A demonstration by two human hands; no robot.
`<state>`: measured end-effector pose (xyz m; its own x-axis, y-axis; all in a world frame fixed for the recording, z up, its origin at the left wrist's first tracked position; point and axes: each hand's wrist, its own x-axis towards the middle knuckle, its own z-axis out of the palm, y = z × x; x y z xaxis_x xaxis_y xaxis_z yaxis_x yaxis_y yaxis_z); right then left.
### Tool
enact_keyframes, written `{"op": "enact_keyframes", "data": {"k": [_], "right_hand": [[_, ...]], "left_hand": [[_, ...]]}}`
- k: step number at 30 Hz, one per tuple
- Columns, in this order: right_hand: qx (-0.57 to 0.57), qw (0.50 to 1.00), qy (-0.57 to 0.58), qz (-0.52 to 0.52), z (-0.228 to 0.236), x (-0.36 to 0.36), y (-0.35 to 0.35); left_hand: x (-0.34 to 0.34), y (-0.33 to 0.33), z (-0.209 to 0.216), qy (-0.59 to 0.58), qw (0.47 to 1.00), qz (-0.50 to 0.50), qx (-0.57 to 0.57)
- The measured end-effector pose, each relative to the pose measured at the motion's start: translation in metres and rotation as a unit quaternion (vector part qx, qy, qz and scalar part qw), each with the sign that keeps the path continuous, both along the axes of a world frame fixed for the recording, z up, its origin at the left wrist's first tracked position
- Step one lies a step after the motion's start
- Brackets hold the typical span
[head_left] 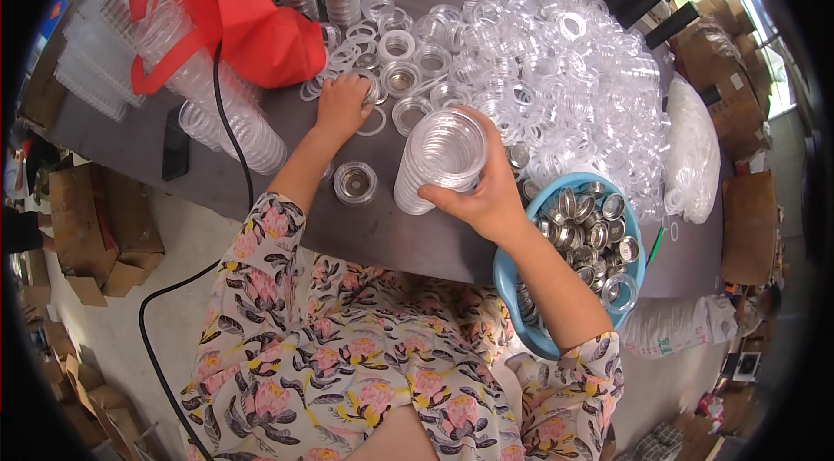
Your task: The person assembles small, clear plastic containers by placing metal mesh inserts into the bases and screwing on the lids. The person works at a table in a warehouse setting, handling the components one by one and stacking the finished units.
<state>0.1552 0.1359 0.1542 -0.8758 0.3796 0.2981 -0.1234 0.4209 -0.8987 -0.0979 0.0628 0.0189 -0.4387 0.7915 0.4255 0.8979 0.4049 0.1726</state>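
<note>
The right hand point(482, 192) has its fingers curled round the top of a tall stack of clear round lids point(439, 161), which stands on the dark table point(382, 231) toward its near edge. The left hand point(341, 105) lies flat, fingers spread and pressing on white rings point(369, 87) further in — holding nothing that I can tell. Between the arms sits one lidded tin point(355, 182). A blue basin point(539, 339) of metal tins overhangs the near edge at right — a heap of clear lids point(565, 70) behind it, a red bag point(234, 18) at the far left.
</note>
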Motion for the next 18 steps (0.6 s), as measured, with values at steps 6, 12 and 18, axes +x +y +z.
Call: {"op": "enact_keyframes", "data": {"k": [6,12,18], "right_hand": [[-0.026,1.000,-0.010,0.003,0.002,-0.001,-0.001],[0.002,1.000,-0.006,-0.006,-0.001,-0.002,0.001],[-0.017,1.000,-0.005,-0.005,0.000,-0.001,-0.002]], "left_hand": [[0.002,-0.002,0.015,-0.083,0.992,0.001,0.098],[0.023,-0.019,0.023,-0.152,0.982,0.004,-0.111],[0.037,-0.058,0.050,-0.371,0.897,0.011,0.239]]}}
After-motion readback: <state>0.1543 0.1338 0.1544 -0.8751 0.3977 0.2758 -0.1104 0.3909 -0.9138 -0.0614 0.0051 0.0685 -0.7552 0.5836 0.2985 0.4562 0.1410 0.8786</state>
